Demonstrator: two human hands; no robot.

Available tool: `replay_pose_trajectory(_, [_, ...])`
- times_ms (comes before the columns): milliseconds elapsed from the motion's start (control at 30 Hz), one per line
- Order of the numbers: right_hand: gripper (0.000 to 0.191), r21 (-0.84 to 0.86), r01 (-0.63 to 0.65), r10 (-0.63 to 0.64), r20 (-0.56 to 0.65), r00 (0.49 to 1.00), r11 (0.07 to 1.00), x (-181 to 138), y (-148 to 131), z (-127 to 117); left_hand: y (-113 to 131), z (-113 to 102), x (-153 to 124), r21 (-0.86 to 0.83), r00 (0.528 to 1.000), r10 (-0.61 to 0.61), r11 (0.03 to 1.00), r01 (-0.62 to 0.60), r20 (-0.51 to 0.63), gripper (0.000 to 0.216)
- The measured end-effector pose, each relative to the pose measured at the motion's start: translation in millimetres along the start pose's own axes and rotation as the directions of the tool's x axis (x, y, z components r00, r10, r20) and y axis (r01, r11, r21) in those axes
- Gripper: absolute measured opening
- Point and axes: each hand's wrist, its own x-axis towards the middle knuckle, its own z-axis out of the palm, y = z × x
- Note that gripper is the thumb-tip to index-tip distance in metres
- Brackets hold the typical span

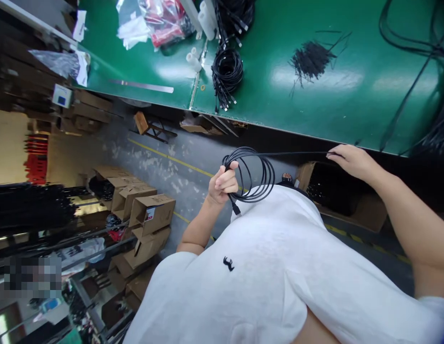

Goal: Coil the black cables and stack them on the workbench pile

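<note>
A black cable (269, 177) is wound in several loose loops in front of the white shirt. My left hand (222, 185) grips the loops at their left side, fingers curled round them. From below that hand hangs a USB-type plug (236, 209) at the cable's end. One straight length runs from the top of the coil to my right hand (345, 156), which pinches it by the green table's front edge. Above, on the green table (265, 107), lie a finished-looking coil of black cable (227, 71) with metal plugs and a pile of thin black ties (312, 61).
More black cable (410, 45) lies at the table's right end. A steel ruler (146, 86), white rolls (206, 21) and plastic bags (164, 21) are on its left part. Below stands a carton (365, 212) with dark contents; more cartons (152, 210) stand on the floor at left.
</note>
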Motion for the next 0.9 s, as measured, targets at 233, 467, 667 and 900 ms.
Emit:
replay_pose_trajectory(233, [0.038,-0.449,0.030,0.031,0.128,0.991,0.893,-13.2,-47.4,-23.6,8.8,-4.8,3.0,0.015,0.997,0.010,1.000,-0.011,0.080,0.032])
replay_pose_trajectory(467, [0.026,-0.371,0.387,-0.207,0.439,0.874,0.844,-18.3,-134.1,-41.4,-18.6,-13.0,28.2,0.315,0.987,-0.074,0.949,0.026,0.140,0.039])
replay_pose_trajectory(667, [0.020,-0.247,0.586,-0.489,0.360,0.795,0.771,15.2,-202.8,-16.4,-79.8,-13.2,55.3,0.509,0.954,-0.177,0.860,0.031,0.241,0.038])
replay_pose_trajectory(900, [0.020,-0.278,0.540,-0.496,0.217,0.841,0.794,28.5,-196.5,-16.0,-75.6,-14.3,51.2,0.708,0.784,-0.429,0.706,-0.018,0.448,0.045])
